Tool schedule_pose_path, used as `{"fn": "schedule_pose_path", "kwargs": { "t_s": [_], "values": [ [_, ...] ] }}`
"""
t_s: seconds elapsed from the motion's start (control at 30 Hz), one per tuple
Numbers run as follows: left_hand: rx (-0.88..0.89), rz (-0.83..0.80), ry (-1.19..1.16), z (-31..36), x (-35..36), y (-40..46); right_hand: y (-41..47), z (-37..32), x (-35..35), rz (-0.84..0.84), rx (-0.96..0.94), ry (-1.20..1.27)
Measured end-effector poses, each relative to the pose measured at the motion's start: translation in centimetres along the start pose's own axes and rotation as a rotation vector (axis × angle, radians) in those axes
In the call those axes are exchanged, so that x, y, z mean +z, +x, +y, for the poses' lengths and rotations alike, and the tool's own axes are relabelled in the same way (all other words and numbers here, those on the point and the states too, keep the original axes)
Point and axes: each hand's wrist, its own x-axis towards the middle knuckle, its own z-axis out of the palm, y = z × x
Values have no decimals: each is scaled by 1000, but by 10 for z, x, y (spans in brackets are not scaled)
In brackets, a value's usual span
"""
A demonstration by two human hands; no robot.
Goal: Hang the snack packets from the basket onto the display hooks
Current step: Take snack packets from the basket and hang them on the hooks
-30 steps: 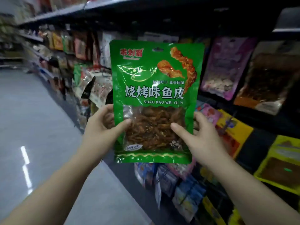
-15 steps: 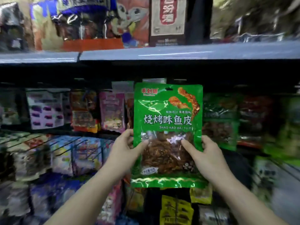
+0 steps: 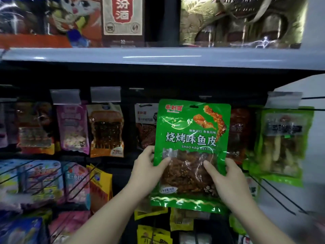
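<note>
I hold a green snack packet (image 3: 190, 138) upright in front of the top row of hooks. It has white Chinese lettering, "SHAO KAO WEI YU PI", and a clear window showing brown strips. My left hand (image 3: 146, 170) grips its lower left edge, thumb on the front. My right hand (image 3: 226, 178) grips its lower right edge the same way. The packet's hang slot sits at its top, just below a hook tag (image 3: 204, 97). The hook itself is hidden behind the packet. No basket is in view.
Hung packets fill the row: pink (image 3: 73, 129), orange (image 3: 106, 131), dark red (image 3: 238, 134), green (image 3: 283, 143). Bare wire hooks (image 3: 274, 191) jut out at lower right. A grey shelf edge (image 3: 158, 57) runs overhead with boxes on it. More packets hang below.
The view swung from the aisle to face the hook wall. Both hands carried the green packet up and closer to the top hook row, still gripping its lower edges.
</note>
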Motion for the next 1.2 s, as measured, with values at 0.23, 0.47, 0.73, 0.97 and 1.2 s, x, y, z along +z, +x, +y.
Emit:
{"fn": "schedule_pose_path", "kwargs": {
  "t_s": [0.23,0.47,0.73,0.97,1.2],
  "values": [
    [-6,-42,-19,1,36,2,14,18,-22,26,8,-18],
    [-18,-23,-16,-3,45,7,25,24,-24,-12,-5,-30],
    [-29,-36,1,-13,41,8,27,28,-17,-52,-16,-45],
    [26,-26,44,-16,38,7,28,34,-10,-17,-43,-43],
    [218,-100,63,-8,26,15,24,23,-10,11,-126,-7]
  ]
}}
